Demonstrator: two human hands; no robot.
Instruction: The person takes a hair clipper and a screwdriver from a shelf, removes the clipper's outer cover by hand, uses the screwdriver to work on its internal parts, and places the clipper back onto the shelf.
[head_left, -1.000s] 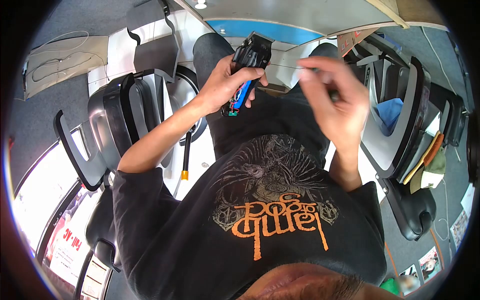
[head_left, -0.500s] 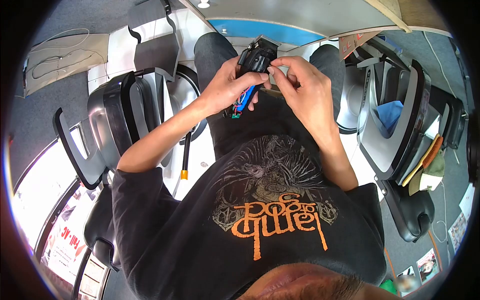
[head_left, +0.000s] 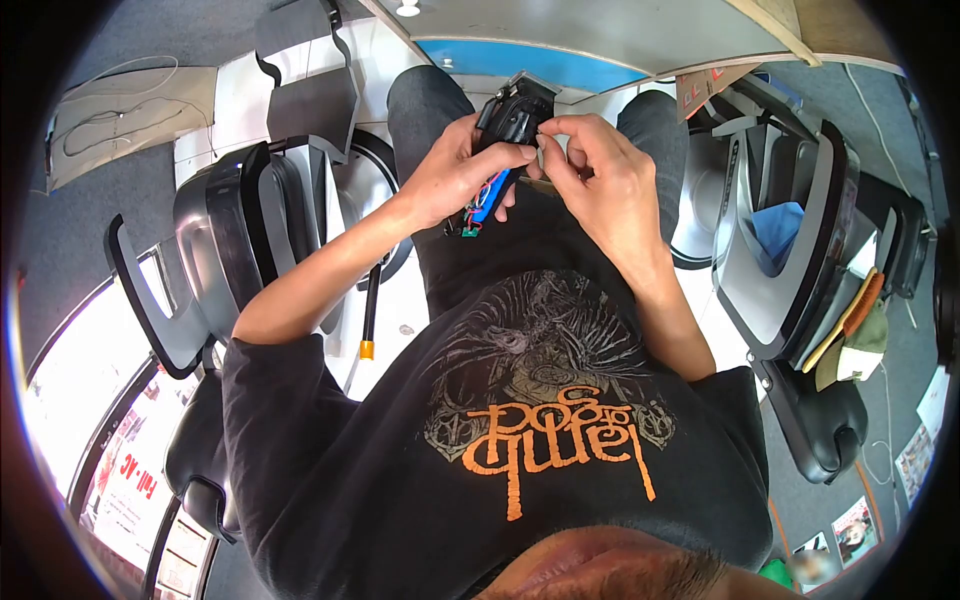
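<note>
A black hair clipper [head_left: 515,115] is tilted over my lap, its metal blade end pointing away from me. Its lower body is uncovered and shows a blue battery [head_left: 490,194], thin red wires and a small green board [head_left: 469,232]. My left hand [head_left: 455,172] is wrapped round the clipper's middle, thumb on top. At the clipper's right side is my right hand [head_left: 610,175], thumb and forefinger pinched together against its edge. Whatever lies between those fingertips is too small to make out.
Black and grey salon chairs stand at the left [head_left: 225,220] and right [head_left: 790,240]. A blue cloth [head_left: 778,232] lies on the right chair, with a brush [head_left: 862,302] beyond it. A grey cabinet with a blue strip [head_left: 530,62] is in front. A cardboard piece [head_left: 140,120] lies at the left.
My right hand has come in from the right to the clipper, and its fingers have closed at the clipper's side. The clipper has shifted slightly right in my left hand.
</note>
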